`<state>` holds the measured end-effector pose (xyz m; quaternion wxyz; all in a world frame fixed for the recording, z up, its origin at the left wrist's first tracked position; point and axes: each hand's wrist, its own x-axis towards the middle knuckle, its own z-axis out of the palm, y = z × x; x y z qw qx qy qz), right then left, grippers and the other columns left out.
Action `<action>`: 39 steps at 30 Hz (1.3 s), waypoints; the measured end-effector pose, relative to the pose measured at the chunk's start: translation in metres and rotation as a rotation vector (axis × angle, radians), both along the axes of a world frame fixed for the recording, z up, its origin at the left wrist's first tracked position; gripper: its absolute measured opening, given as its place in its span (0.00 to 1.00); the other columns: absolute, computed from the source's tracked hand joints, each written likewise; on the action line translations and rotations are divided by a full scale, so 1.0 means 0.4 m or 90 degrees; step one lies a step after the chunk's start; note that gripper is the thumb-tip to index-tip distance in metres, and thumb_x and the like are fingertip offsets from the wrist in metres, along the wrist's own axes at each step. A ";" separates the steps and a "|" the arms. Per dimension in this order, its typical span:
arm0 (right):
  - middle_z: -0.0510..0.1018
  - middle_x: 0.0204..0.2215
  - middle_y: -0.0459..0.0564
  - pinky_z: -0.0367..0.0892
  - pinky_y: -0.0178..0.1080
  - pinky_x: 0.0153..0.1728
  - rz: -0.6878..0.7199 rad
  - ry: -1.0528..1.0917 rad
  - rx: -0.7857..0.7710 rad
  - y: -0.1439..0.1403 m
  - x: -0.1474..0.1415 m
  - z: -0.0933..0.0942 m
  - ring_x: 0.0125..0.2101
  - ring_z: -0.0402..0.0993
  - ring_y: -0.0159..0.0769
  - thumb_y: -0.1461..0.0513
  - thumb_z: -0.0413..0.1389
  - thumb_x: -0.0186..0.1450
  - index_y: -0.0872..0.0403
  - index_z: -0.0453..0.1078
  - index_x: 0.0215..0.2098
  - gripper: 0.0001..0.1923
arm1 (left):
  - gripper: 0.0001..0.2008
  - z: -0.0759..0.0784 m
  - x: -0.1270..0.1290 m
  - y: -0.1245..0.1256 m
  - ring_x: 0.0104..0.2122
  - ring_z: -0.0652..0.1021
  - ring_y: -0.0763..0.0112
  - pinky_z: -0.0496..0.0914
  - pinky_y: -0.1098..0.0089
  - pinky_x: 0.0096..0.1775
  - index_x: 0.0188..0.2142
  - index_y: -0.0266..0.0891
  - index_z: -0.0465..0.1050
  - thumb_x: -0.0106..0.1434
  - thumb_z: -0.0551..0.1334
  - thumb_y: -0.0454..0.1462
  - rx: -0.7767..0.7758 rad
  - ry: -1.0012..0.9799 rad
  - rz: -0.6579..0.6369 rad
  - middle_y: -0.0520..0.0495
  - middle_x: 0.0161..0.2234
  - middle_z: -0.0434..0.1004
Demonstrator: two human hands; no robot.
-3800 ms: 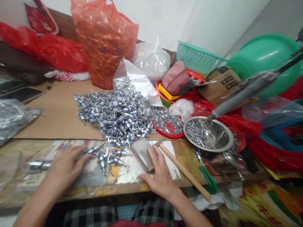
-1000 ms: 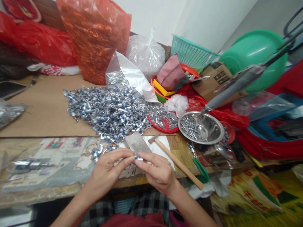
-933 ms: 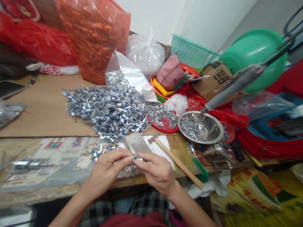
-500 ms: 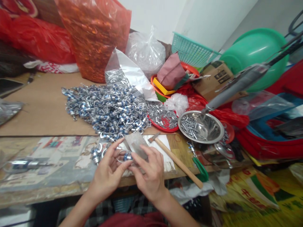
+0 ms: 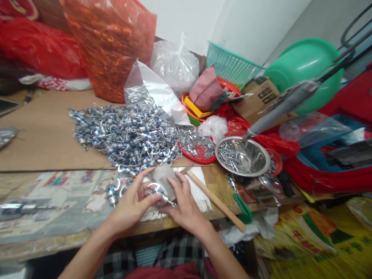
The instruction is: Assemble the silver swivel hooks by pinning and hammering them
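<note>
While the left hand [image 5: 132, 203] and right hand [image 5: 182, 205] pinch one small metal clip [image 5: 158, 192] against a grey block [image 5: 165, 181] at the table [image 5: 52, 135] edge, a steel bowl [image 5: 243, 157] holds screws, a red plate [image 5: 200, 149] loose clips, before a white wall [image 5: 203, 19].

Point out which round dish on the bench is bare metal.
The steel bowl holding loose screws, right of the hammer. The red plate beside it is plastic and carries small metal clips.
</note>
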<state>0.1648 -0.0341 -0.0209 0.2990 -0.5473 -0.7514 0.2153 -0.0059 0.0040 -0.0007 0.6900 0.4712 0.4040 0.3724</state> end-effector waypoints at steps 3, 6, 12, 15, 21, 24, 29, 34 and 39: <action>0.57 0.56 0.52 0.59 0.42 0.51 0.080 -0.011 -0.064 0.047 0.073 0.056 0.55 0.56 0.40 0.60 0.60 0.53 0.49 0.56 0.55 0.33 | 0.33 0.008 -0.003 0.008 0.36 0.74 0.67 0.67 0.68 0.39 0.54 0.41 0.50 0.51 0.64 0.37 -0.013 0.012 -0.019 0.50 0.34 0.72; 0.71 0.47 0.49 0.63 0.35 0.46 -0.203 -0.142 -0.010 0.156 0.156 0.086 0.46 0.67 0.32 0.62 0.47 0.63 0.51 0.65 0.49 0.16 | 0.34 0.021 -0.006 0.017 0.32 0.74 0.69 0.68 0.69 0.36 0.54 0.41 0.50 0.50 0.64 0.37 -0.010 0.043 -0.038 0.52 0.29 0.72; 0.77 0.33 0.59 0.62 0.43 0.44 -0.330 -0.287 -0.067 0.347 0.226 0.044 0.41 0.71 0.44 0.70 0.51 0.56 0.56 0.75 0.31 0.11 | 0.40 0.034 -0.005 0.029 0.29 0.75 0.67 0.68 0.67 0.33 0.55 0.39 0.48 0.46 0.66 0.36 -0.070 0.012 -0.061 0.53 0.26 0.73; 0.77 0.34 0.61 0.61 0.45 0.44 -0.349 -0.320 -0.088 0.379 0.228 0.025 0.42 0.71 0.47 0.72 0.53 0.52 0.58 0.75 0.31 0.11 | 0.40 0.022 -0.007 0.033 0.32 0.76 0.65 0.68 0.65 0.36 0.55 0.41 0.47 0.45 0.67 0.34 -0.087 -0.025 -0.058 0.51 0.28 0.74; 0.78 0.31 0.59 0.65 0.40 0.39 -0.311 -0.271 -0.097 0.386 0.232 0.062 0.37 0.73 0.45 0.69 0.56 0.51 0.60 0.74 0.34 0.12 | 0.41 0.000 -0.012 0.033 0.29 0.76 0.67 0.68 0.63 0.35 0.56 0.42 0.47 0.46 0.66 0.32 -0.085 -0.040 -0.041 0.52 0.27 0.73; 0.78 0.32 0.52 0.67 0.33 0.35 -0.255 -0.204 -0.073 0.320 0.176 0.090 0.33 0.74 0.35 0.66 0.53 0.56 0.58 0.72 0.38 0.12 | 0.41 -0.002 -0.011 0.034 0.30 0.76 0.66 0.68 0.63 0.35 0.55 0.42 0.47 0.45 0.67 0.32 -0.089 -0.052 -0.038 0.52 0.27 0.73; 0.78 0.29 0.46 0.66 0.30 0.31 0.016 -0.028 -0.004 0.135 0.045 0.117 0.28 0.73 0.29 0.67 0.54 0.56 0.55 0.73 0.33 0.08 | 0.41 -0.002 -0.014 0.040 0.30 0.75 0.67 0.68 0.65 0.34 0.55 0.41 0.48 0.44 0.67 0.30 -0.087 -0.064 -0.055 0.52 0.27 0.73; 0.76 0.24 0.47 0.63 0.32 0.31 0.136 -0.111 0.005 0.083 -0.007 0.136 0.27 0.69 0.31 0.69 0.54 0.56 0.54 0.74 0.31 0.08 | 0.41 -0.005 -0.018 0.044 0.29 0.75 0.69 0.68 0.65 0.34 0.56 0.40 0.48 0.45 0.66 0.30 -0.069 -0.063 -0.073 0.52 0.27 0.74; 0.75 0.24 0.46 0.62 0.31 0.29 0.118 -0.053 -0.059 0.123 -0.034 0.133 0.28 0.70 0.31 0.68 0.55 0.57 0.54 0.75 0.30 0.07 | 0.41 -0.008 -0.020 0.043 0.31 0.76 0.65 0.68 0.63 0.35 0.55 0.41 0.48 0.45 0.67 0.30 -0.064 -0.065 -0.070 0.52 0.27 0.74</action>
